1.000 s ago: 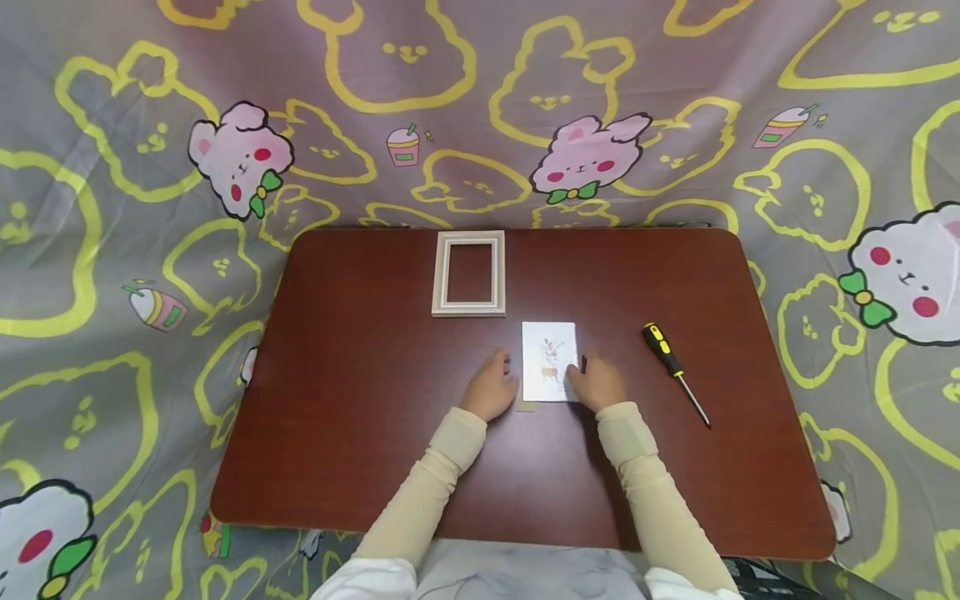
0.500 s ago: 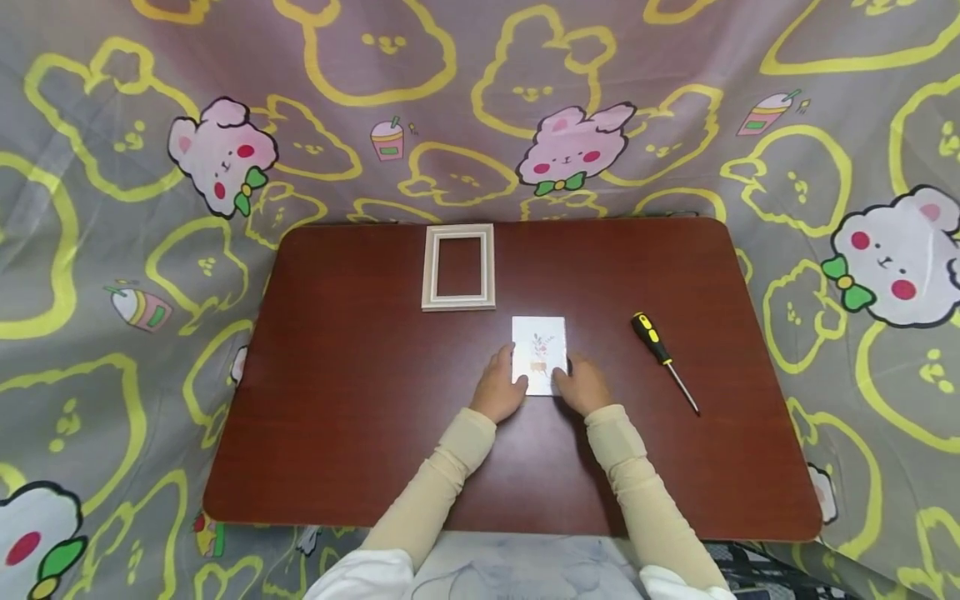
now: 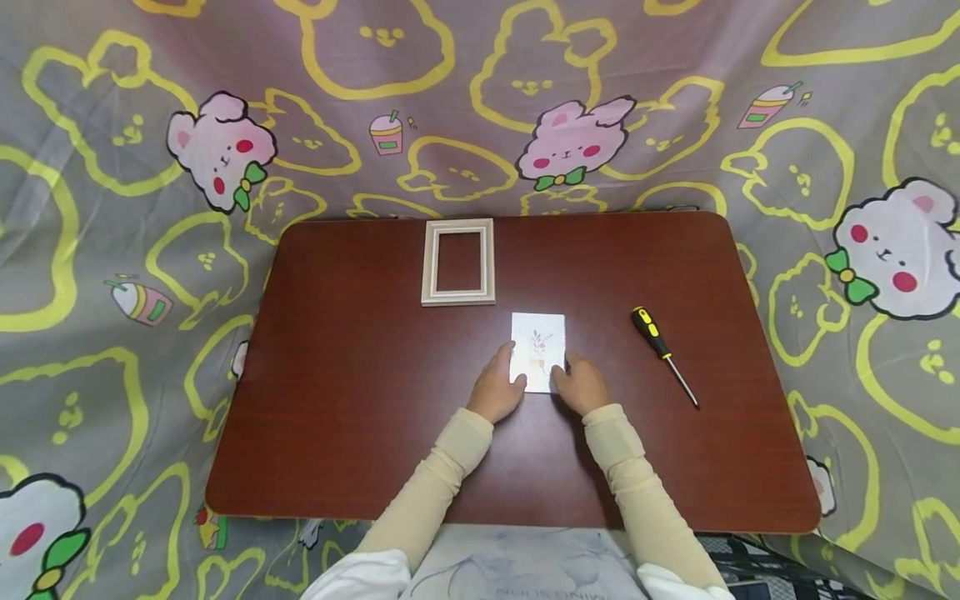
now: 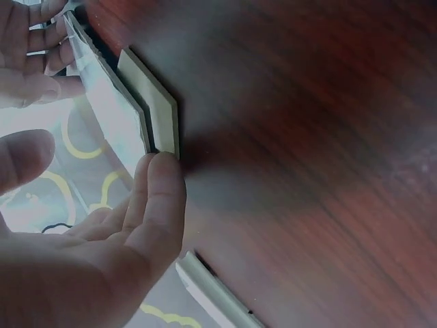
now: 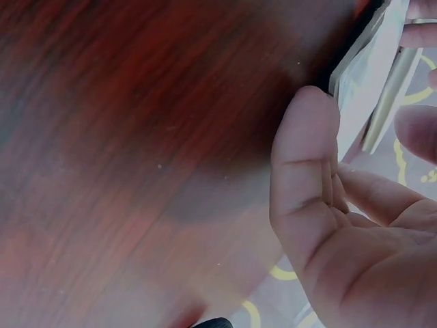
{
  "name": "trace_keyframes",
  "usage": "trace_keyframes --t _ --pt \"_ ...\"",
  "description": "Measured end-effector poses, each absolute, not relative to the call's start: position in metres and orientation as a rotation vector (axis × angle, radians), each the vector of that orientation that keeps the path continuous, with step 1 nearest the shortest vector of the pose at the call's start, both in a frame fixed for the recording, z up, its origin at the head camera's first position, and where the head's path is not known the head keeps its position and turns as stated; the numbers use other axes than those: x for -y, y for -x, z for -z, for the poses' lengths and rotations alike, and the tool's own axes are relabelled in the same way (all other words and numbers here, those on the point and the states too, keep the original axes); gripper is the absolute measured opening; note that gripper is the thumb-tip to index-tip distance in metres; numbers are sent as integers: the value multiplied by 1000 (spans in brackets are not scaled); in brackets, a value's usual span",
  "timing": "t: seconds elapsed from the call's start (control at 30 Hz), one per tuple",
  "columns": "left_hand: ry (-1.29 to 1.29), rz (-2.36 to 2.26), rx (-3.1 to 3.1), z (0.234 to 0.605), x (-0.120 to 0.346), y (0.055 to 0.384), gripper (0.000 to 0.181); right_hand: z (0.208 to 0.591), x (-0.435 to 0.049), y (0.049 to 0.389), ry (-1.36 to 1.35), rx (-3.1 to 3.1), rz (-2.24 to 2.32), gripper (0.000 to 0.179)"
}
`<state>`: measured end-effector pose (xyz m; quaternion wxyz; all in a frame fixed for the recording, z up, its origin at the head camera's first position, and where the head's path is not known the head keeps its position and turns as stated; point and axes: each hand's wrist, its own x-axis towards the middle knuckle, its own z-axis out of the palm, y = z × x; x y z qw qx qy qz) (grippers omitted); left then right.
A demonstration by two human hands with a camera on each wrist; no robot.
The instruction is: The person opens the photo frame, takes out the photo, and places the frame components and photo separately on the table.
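A white card (image 3: 538, 333) printed with a small leafy sprig is between my hands over the middle of the table. Under it, the left wrist view shows a tan board (image 4: 156, 99), slightly apart from the card. My left hand (image 3: 497, 390) touches the left edges with nearly straight fingertips (image 4: 166, 167); its thumb (image 4: 31, 156) is raised over the card. On the other side, my right hand (image 3: 582, 386) has its fingertips (image 5: 314, 109) at the card's right edge, thumb lifted too. From the head, both thumbs overlap the card's lower part, and the board is hidden.
Toward the back of the brown table (image 3: 337, 375) lies a cream picture frame (image 3: 430, 262) with an open middle. A screwdriver (image 3: 651, 329) with a black and yellow handle is to the right of my hands. A patterned curtain (image 3: 330, 75) surrounds the table.
My left hand has moved right against the card's edge. The tan piece that stuck out at the card's lower left is now covered in the head view, which has shifted slightly.
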<state>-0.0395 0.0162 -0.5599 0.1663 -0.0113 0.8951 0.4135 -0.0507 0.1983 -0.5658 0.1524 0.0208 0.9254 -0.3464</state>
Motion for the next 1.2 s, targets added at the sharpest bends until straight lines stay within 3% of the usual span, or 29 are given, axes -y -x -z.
trace_keyframes --t 0.53,0.93,1.2 --pt "-64 -1084 -2646 553 -13 36 67 556 -188 49 0 -2733 958 48" --pt "-148 -1150 -2770 555 23 29 81 544 -160 48 152 -2645 962 87" --pt "-94 -1174 -2777 554 52 18 85 540 -134 44 223 -2583 966 93"
